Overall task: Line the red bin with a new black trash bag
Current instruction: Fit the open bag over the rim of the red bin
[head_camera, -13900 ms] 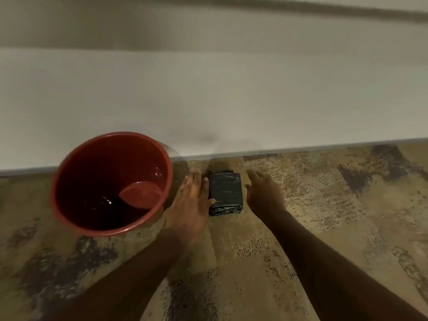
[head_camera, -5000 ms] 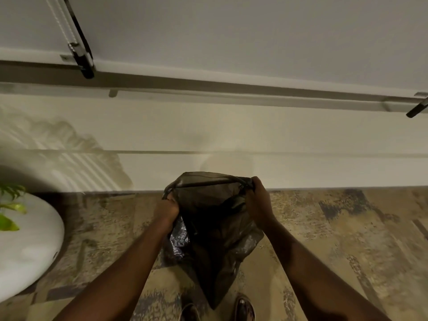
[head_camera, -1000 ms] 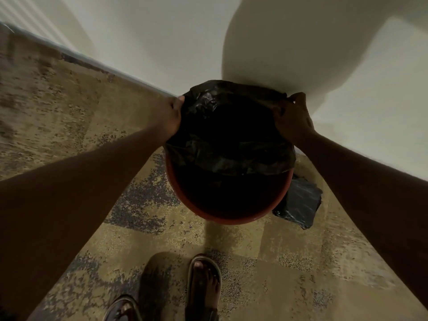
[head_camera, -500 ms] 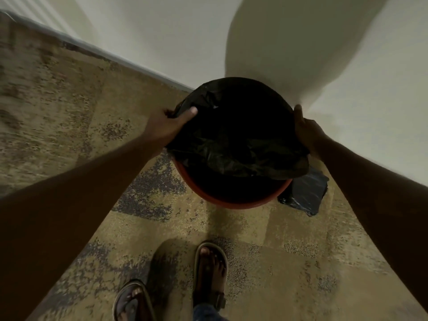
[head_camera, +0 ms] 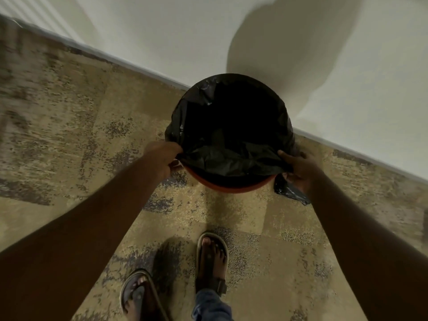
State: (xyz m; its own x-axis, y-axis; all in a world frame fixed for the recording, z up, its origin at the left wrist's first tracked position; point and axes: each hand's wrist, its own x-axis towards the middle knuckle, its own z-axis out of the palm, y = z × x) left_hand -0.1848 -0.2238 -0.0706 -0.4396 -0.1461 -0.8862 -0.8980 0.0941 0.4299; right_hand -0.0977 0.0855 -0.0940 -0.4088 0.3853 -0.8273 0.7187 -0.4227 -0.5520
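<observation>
The red bin (head_camera: 231, 185) stands on the carpet against the wall, seen from above. A black trash bag (head_camera: 229, 126) hangs open inside it, its edge folded over the far and side rim; only the near rim shows red. My left hand (head_camera: 162, 158) pinches the bag's edge at the near left of the rim. At the near right my right hand (head_camera: 298, 169) grips the bag's edge in the same way. The slack near edge of the bag stretches between both hands.
A pack of folded black bags (head_camera: 289, 192) lies on the carpet just right of the bin, partly behind my right hand. The white wall (head_camera: 208, 42) runs diagonally behind the bin. My two sandalled feet (head_camera: 208, 262) stand close in front.
Both hands have slid from the sides of the rim round to its near side, pulling the bag's edge outward and down. More of the rim is covered now.
</observation>
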